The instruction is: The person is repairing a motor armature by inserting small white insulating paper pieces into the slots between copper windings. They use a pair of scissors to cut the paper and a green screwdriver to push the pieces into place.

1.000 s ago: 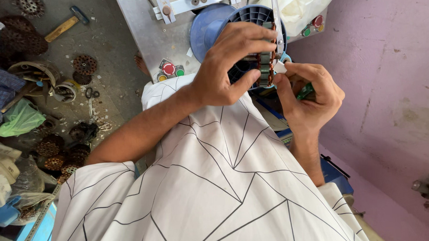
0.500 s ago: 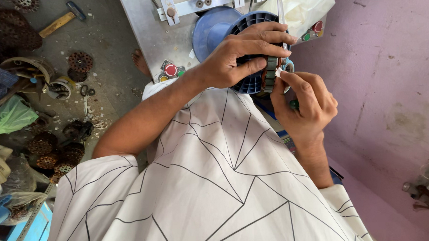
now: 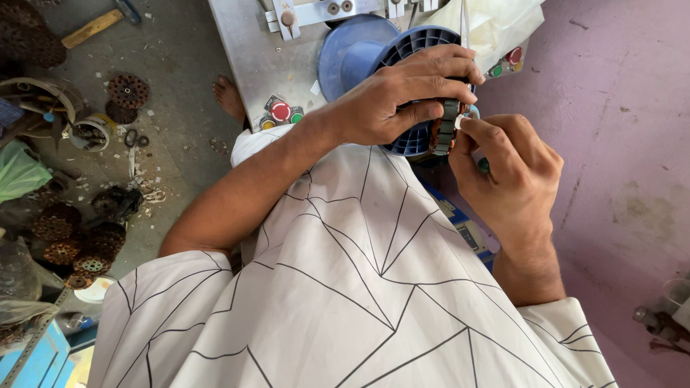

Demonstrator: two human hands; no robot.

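Holding a ribbed metal ring, our left hand curls its fingers tight around it; our right hand pinches a small white bit.

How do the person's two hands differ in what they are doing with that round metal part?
The left hand lies spread over the ring-shaped metal part, fingers wrapped across its top; the right hand is curled tight, pinching a small white piece at the part's edge. The left hand reaches in from above the blue ribbed disc; the right hand comes up from below it. Both are bare and meet at the same part.
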